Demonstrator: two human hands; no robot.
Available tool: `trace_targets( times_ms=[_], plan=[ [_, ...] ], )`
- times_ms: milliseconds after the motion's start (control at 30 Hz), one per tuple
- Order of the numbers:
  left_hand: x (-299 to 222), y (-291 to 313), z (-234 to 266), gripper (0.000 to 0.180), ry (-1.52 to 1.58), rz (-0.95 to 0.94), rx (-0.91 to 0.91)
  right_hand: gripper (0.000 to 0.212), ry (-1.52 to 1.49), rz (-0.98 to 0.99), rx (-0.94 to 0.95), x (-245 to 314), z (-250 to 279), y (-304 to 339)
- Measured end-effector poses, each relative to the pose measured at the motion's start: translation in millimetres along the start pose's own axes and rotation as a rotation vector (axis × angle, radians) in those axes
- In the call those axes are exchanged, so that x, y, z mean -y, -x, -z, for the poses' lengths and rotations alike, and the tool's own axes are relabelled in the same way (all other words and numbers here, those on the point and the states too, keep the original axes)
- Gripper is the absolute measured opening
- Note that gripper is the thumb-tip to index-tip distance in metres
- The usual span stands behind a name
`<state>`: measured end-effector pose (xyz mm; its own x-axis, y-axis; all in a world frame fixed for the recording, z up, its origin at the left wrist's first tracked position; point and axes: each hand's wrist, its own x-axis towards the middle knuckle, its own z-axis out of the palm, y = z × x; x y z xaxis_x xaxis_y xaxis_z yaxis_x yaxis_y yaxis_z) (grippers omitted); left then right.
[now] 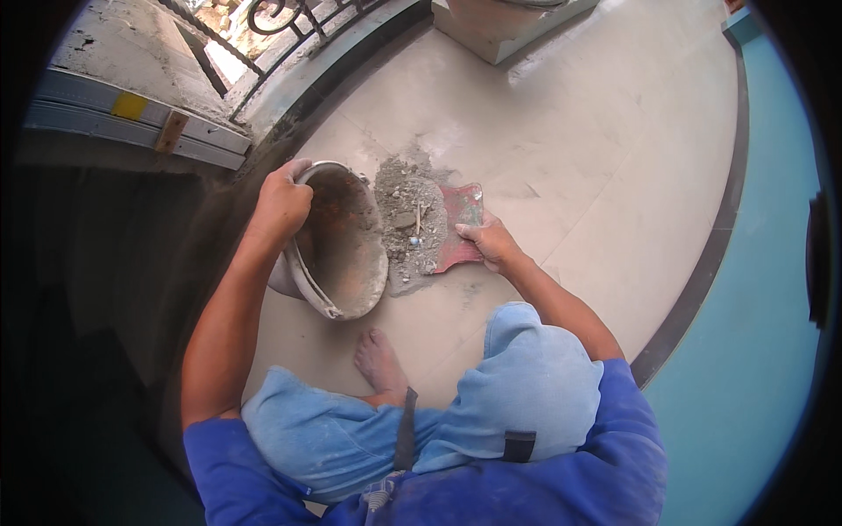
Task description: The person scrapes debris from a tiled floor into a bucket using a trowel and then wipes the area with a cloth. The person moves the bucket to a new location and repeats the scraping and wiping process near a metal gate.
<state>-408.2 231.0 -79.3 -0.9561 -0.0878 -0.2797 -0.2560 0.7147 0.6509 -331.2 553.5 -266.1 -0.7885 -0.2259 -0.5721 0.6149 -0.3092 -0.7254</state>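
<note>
Person sitting or squatting on pale beige glossy tile floor (605,167), bare foot (379,361) just below the work. Left hand (285,206) grips the upper-left rim of a round, grey, dust-caked bucket (342,237); fingers closed over the edge, bucket tipped, mouth turned up and rightward. Right hand (493,241) pinches the right edge of a bent red sheet with grey-green patches (463,210), thumb on top, other fingers mostly hidden beneath; sheet material unclear. Loose grey rubble heap (402,197) on the floor between bucket and sheet, small white-blue scrap (415,241) lying in it. Rubble meets the sheet's left side; can't tell how much sits on the sheet versus against it. Bucket's right rim is right by the heap, contact unclear. Step in hand reads as gathering rubble at the bucket mouth with the sheet as scoop. Next move would call for the sheet low and flat to the tile, pushed leftward under the heap, with the bucket held steady and its rim lowered; loose grit could spill around the sides.
</note>
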Motion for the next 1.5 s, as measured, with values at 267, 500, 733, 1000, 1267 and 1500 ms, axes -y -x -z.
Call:
trace_targets(
  times_ms=[267, 500, 733, 1000, 1267, 1500],
  plan=[
    [-7, 1, 3, 0.065, 0.253, 0.206, 0.02, 0.05, 0.689, 0.408, 0.095, 54, -88, 48],
    [1, 13, 17, 0.065, 0.366, 0.169, 0.155, 0.046, 0.889, 0.375, -0.019, 150, -39, -26],
    [12, 41, 6, 0.065, 0.433, 0.018, 0.036, 0.042, 0.863, 0.094, -0.205, 192, 41, -113],
    [-3, 40, -20, 0.059, 0.459, 0.175, -0.141, 0.05, 0.576, -0.057, 0.306, 56, -13, -87],
    [-4, 44, -21, 0.06, 0.473, 0.11, -0.115, 0.054, 0.228, -0.081, 0.233, 55, 10, -51],
    [-1, 48, -20, 0.061, 0.434, 0.143, -0.1, 0.054, 0.415, 0.037, 0.203, 111, -50, 12]
  ],
)
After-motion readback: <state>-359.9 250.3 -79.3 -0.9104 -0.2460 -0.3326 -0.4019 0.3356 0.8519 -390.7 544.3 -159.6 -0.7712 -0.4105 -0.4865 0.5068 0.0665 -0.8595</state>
